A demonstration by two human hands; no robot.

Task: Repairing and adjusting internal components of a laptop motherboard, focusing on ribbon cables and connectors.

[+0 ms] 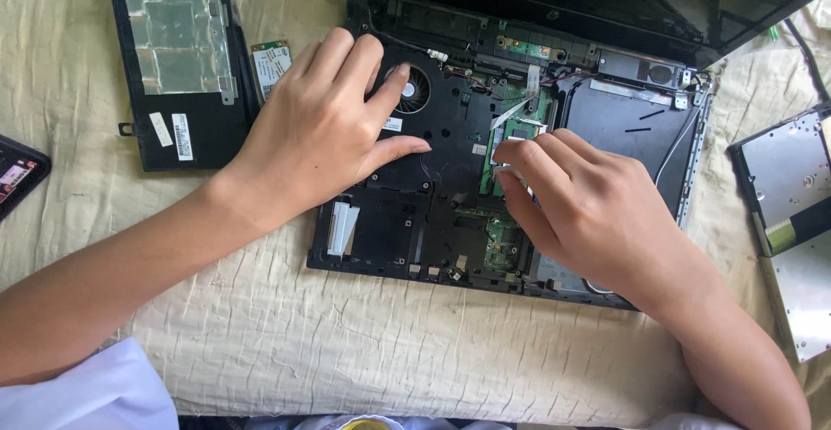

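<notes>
Bracing opened laptop base (450,179), circuit board (506,140) inside

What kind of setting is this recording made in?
Probably a makeshift home repair spot, not a workshop: the opened black laptop base lies on a wrinkled cream quilted cloth, with a removed black cover panel and silver optical drive set loose beside it.
</notes>
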